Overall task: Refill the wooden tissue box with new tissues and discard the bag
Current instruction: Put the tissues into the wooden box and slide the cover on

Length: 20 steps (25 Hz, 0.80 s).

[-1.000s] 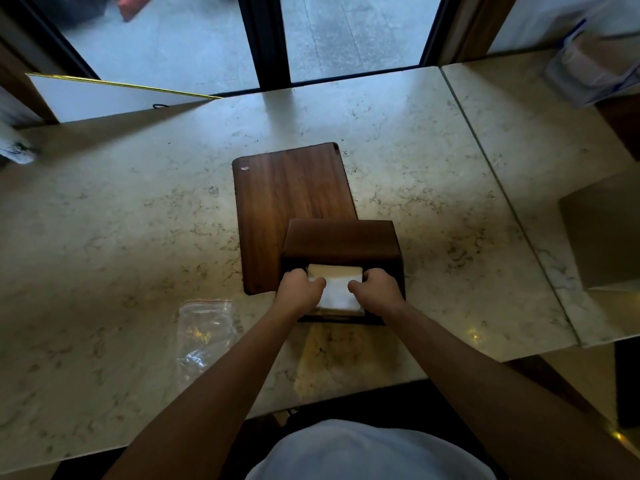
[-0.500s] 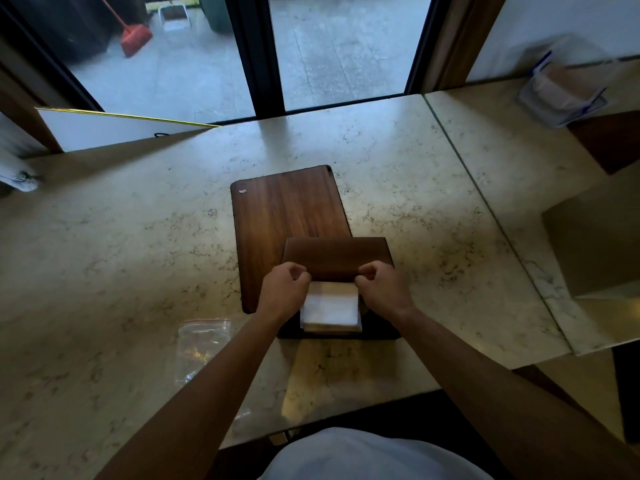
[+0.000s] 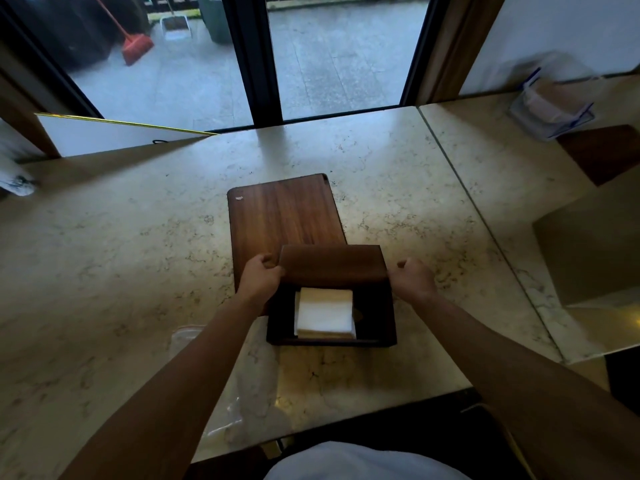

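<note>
Now, tissues (image 3: 325, 312) between both hands

Single view, head-worn wide-angle camera: looks forward and steeply down over the counter (image 3: 138, 254) from its near edge, close above both forearms, facing the glass doors (image 3: 339, 57) beyond. No second view.

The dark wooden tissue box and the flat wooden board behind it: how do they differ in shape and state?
The dark wooden tissue box is tall and hollow, open toward the camera with white tissues inside; the flat wooden board is thin and lies flat on the marble counter. The left hand touches the box; no hand touches the board. Both are brown wood with rounded corners.
</note>
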Motion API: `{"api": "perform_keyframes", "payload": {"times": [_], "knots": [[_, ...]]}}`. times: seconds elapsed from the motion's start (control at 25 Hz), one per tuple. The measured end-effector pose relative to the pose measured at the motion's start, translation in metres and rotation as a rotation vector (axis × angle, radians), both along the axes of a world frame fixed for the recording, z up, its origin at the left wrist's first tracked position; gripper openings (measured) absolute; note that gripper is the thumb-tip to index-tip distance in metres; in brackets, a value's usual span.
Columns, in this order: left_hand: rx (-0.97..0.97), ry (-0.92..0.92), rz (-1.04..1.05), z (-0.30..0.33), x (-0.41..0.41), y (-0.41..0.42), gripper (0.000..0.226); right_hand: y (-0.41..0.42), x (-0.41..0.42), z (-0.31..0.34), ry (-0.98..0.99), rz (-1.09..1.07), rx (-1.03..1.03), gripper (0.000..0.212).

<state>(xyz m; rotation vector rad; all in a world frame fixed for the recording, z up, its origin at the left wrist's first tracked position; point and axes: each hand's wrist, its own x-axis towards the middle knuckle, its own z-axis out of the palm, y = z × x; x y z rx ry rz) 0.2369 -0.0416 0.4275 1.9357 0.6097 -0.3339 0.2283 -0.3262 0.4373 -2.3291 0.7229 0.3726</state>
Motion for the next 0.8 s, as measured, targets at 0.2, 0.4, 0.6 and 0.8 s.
{"api": "perform_keyframes", "payload": {"times": [0.2, 0.4, 0.6, 0.8], "knots": [[-0.037, 0.018, 0.048, -0.004, -0.006, 0.0, 0.051, 0.009, -0.008, -0.01, 0.041, 0.062, 0.05, 0.025], [-0.025, 0.018, 0.121, -0.004, -0.016, 0.007, 0.046, 0.014, -0.008, -0.014, 0.05, 0.071, 0.097, 0.024], [-0.039, 0.051, 0.303, -0.005, -0.036, 0.027, 0.032, 0.036, -0.008, -0.019, 0.031, 0.122, 0.179, 0.022], [-0.101, 0.047, 0.425, -0.004, -0.05, 0.045, 0.021, 0.047, -0.003, -0.024, 0.021, 0.101, 0.231, 0.021]]}}
